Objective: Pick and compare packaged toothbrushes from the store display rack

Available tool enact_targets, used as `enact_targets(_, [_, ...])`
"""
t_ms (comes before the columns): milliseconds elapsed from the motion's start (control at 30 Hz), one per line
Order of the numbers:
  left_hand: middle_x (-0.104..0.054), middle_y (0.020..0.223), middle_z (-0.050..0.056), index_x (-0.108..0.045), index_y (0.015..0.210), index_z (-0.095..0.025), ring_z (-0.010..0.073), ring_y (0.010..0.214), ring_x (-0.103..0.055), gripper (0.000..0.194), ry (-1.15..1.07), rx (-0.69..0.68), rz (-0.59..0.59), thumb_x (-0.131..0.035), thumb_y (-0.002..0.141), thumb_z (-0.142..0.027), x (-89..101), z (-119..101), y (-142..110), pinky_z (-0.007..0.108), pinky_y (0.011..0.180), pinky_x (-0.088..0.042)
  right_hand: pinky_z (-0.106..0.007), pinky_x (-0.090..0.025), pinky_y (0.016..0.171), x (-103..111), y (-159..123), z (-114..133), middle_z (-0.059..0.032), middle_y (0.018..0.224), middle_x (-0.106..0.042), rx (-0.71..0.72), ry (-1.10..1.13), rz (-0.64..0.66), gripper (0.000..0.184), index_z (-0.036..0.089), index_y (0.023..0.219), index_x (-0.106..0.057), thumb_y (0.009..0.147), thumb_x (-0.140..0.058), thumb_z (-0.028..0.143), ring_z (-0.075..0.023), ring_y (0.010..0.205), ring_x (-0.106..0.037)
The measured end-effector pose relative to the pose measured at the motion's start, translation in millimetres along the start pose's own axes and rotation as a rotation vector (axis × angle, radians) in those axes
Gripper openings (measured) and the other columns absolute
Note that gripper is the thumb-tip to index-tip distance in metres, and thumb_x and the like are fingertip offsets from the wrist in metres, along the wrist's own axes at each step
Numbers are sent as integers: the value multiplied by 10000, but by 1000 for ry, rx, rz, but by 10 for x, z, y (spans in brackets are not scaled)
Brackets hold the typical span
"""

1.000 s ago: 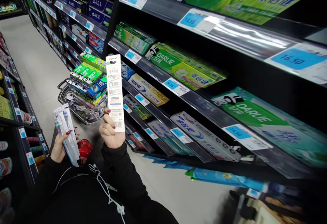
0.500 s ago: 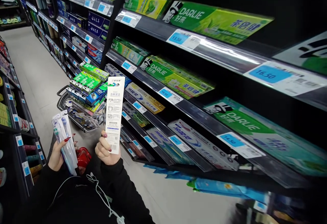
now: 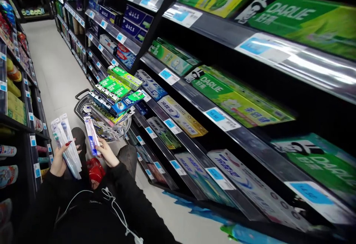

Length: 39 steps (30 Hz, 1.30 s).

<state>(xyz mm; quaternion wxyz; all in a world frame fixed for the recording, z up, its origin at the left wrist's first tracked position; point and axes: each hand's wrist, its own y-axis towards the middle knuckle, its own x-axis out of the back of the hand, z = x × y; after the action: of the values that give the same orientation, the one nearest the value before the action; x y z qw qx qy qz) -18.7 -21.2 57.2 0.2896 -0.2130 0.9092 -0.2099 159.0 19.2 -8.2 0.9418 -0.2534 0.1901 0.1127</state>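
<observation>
My left hand [image 3: 59,159] is closed around a fan of several packaged toothbrushes [image 3: 65,140], held upright at the lower left. My right hand [image 3: 107,155] grips one more toothbrush pack [image 3: 91,134], now tilted low and leaning toward the left bundle. Both hands hover above my lap, just in front of a shopping basket [image 3: 83,106] on the floor, which is heaped with green and blue toothpaste boxes [image 3: 116,88] and more toothbrush packs.
Slanted shelves of toothpaste boxes [image 3: 230,99] with blue price tags run along the right side. Another shelf rack [image 3: 16,99] stands at the left. The aisle floor [image 3: 52,69] stretches away between them. A red object [image 3: 96,170] lies by my knee.
My right hand has lowered the single pack from upright in front of the shelves down toward the bundle in my left hand. The view has swung right and down.
</observation>
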Motion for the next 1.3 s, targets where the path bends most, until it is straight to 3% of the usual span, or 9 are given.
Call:
enact_targets(133, [-678, 1044, 80, -603, 1031, -146, 293, 954, -639, 357, -39, -34, -72, -683, 686, -189, 111, -129, 31, 464, 823, -547, -149, -289, 379, -483, 924, -79, 60, 604, -470, -147, 24, -69, 201, 128, 935, -481, 809, -563, 261, -30, 408, -371])
enact_targets(233, [-679, 1047, 73, -603, 1049, -155, 293, 971, -634, 373, -46, -56, -111, -688, 688, -198, 151, -175, 25, 453, 836, -544, -153, -362, 427, -760, 1580, 59, 33, 683, -498, -218, 3, -132, 183, 116, 962, -507, 908, -463, 286, -33, 471, -419])
enact_targets(300, [-676, 1056, 83, -600, 1066, -152, 300, 971, -633, 403, -41, -55, -127, -697, 679, -212, 173, -182, 27, 452, 831, -547, -177, -433, 492, -841, 1857, 139, 3, 785, -539, -261, -25, -150, 222, 118, 1006, -520, 919, -456, 312, -52, 565, -493])
enact_targets(400, [-668, 1079, 91, -581, 1118, -168, 303, 967, -635, 458, -18, -41, -119, -700, 679, -222, 210, -168, 54, 452, 817, -552, -211, -477, 553, -858, 1953, 105, -17, 847, -564, -341, -94, -119, 234, 117, 1016, -537, 905, -489, 317, -75, 641, -539])
enact_targets(567, [-676, 1058, 89, -586, 1112, -164, 288, 912, -655, 448, -12, -21, -107, -695, 680, -207, 199, -104, 137, 433, 787, -561, -177, -413, 490, -839, 1462, -115, 21, 699, -544, -397, -177, 46, 134, 107, 881, -545, 883, -512, 237, -50, 523, -496])
enact_targets(767, [-701, 968, 109, -624, 1060, -112, 282, 899, -657, 428, 4, -45, -27, -710, 651, -209, -83, 16, 150, 389, 809, -537, -230, -435, 617, -668, 308, 112, 19, 717, -561, -132, -206, 163, 124, 161, 852, -545, 844, -512, 281, -101, 635, -543])
enact_targets(933, [-699, 984, 116, -650, 1016, -101, 281, 953, -638, 380, 27, -18, 114, -704, 654, -202, -400, 184, 50, 364, 847, -502, -272, -398, 761, -456, -322, 333, -37, 891, -588, 450, -640, -61, 156, 188, 966, -561, 842, -508, 266, -153, 830, -541])
enact_targets(1133, [-705, 959, 107, -627, 1032, -94, 266, 927, -643, 411, 72, 94, 204, -701, 634, -161, -667, 365, -141, 330, 820, -499, -279, -363, 692, -171, -458, 344, -28, 769, -486, 500, -753, -311, 197, 174, 732, -549, 869, -442, 267, -156, 741, -479])
enact_targets(1300, [-693, 985, 109, -528, 1208, -120, 246, 852, -658, 552, 40, 244, 300, -659, 672, -152, -744, 374, -251, 356, 776, -525, -276, -357, 687, -6, -699, 439, -10, 743, -449, 641, -620, -597, 252, 176, 693, -486, 894, -407, 306, -144, 725, -458])
